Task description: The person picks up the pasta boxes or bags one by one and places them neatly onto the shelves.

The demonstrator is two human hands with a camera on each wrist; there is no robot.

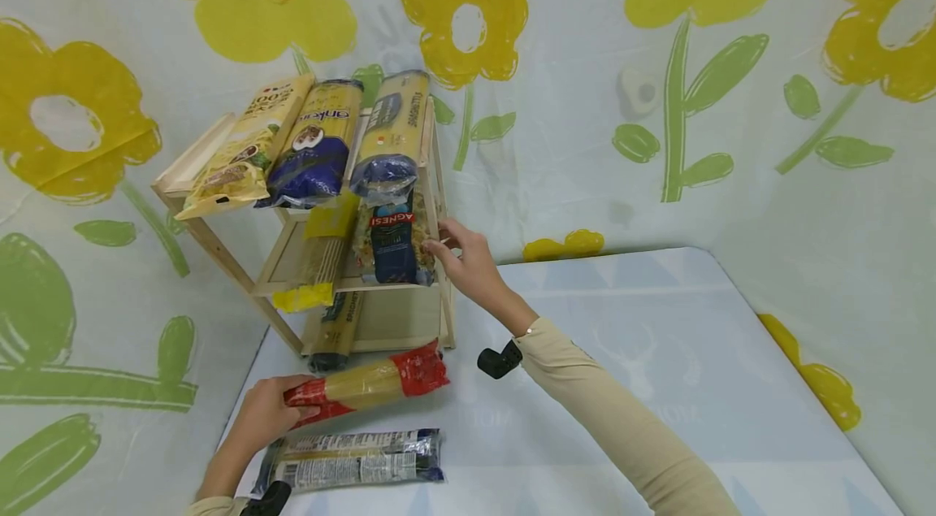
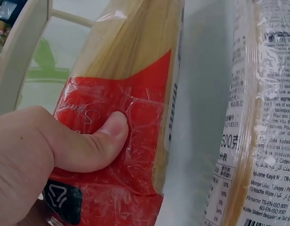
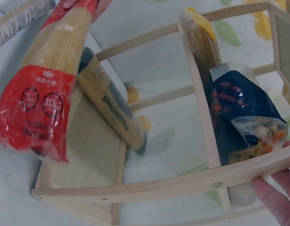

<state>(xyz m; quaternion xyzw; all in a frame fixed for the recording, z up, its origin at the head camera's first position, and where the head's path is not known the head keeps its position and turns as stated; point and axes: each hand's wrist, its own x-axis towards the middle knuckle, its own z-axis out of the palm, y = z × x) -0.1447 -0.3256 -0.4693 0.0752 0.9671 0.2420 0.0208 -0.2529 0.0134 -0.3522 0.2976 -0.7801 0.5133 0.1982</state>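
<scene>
My left hand (image 1: pixel 266 414) grips one end of a red-ended clear pack of spaghetti (image 1: pixel 366 384), thumb on top in the left wrist view. The pack is held in front of the wooden shelf (image 1: pixel 395 344), its far end pointing right. My right hand (image 1: pixel 471 260) holds the shelf's right upright, with fingers on both sides of the wood in the right wrist view. Just left of that hand, a dark-blue-labelled Agnesi pasta bag (image 1: pixel 395 244) stands on the middle level. On the bottom level lies a spaghetti pack (image 3: pixel 112 101) with a dark end.
Three pasta packs lie on the top level, among them a blue-and-yellow one (image 1: pixel 314 142). A yellow-ended pasta pack (image 1: pixel 318 264) juts from the middle level. Another pack, printed side up (image 1: pixel 358 459), lies on the table (image 1: pixel 621 386) nearest me. Flowered cloth (image 1: pixel 570 134) hangs behind.
</scene>
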